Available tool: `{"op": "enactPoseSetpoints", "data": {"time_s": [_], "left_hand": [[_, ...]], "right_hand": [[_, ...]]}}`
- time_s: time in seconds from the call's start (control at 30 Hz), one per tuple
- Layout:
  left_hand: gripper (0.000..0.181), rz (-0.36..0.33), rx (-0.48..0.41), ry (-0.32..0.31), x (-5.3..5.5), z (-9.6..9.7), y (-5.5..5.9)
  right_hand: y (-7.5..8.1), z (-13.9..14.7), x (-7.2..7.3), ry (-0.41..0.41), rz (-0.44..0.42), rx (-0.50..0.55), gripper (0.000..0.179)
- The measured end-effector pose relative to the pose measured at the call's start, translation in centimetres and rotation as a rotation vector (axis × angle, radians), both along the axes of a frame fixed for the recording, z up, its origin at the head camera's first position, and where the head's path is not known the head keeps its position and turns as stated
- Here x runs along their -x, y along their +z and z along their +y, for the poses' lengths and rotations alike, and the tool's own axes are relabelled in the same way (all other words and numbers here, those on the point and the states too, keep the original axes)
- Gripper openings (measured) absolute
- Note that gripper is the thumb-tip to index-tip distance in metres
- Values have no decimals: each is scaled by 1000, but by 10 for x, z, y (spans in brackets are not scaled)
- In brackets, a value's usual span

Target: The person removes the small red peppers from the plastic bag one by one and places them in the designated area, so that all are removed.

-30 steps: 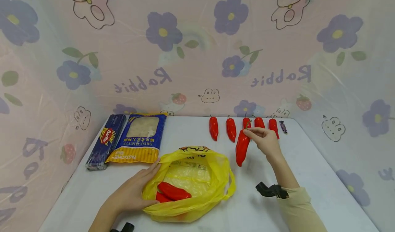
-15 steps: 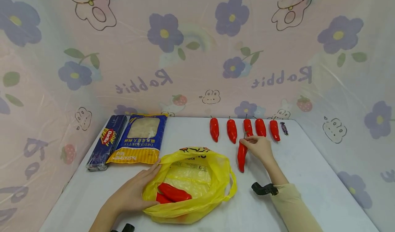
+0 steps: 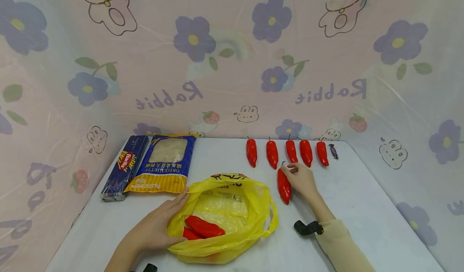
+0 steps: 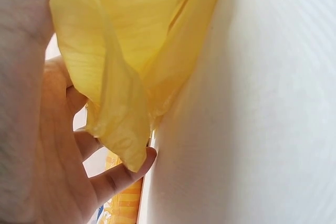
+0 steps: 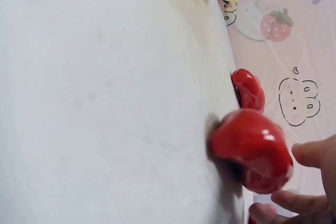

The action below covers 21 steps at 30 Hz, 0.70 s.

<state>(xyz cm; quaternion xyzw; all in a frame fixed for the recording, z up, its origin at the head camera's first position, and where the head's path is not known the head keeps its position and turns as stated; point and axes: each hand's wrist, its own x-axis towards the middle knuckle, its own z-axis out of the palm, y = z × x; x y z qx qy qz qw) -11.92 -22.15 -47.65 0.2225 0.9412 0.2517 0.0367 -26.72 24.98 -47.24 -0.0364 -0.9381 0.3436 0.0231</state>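
Observation:
My left hand [image 3: 159, 223] rests along the left side of a yellow plastic bag [image 3: 259, 207], fingers extended against its rim; in the left wrist view the bag's yellow film [image 4: 121, 93] drapes across the fingers. The bag's mouth gapes upward, and red peppers [image 3: 206, 226] lie inside. To its right, a red chili pepper [image 3: 284, 188] lies on the white table with its stem toward the back. My right hand [image 3: 302, 179] is at the pepper's stem end. Seen from the right wrist, thumb and fingers [image 5: 302, 201] stand apart beside the glossy pepper [image 5: 252, 145].
Several more red peppers [image 3: 272, 154] form a row at the table's back edge, with a small purple wrapped candy [image 3: 334, 151] at the right end. At the back left lie a blue Barilla spaghetti pack [image 3: 125, 167] and a blue-and-yellow orecchiette bag [image 3: 161, 163]. Printed curtains [image 3: 232, 62] surround the table [image 3: 362, 207].
My right hand has lowered the pepper from the air onto the table, moving slightly toward me, and its grip has loosened. The left hand and the yellow bag have stayed in place.

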Motion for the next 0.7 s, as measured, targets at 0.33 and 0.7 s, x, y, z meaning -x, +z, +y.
{"op": "enactPoseSetpoints", "data": {"time_s": [0.33,0.7], "left_hand": [[114,-8,-14,2,-1,-2,0],[114,-6,-12,2,-1,-1,1]], "right_hand": [[13,1,-25,97,-76,-11,69],[2,8,-25,31,-84,37,60]]}}
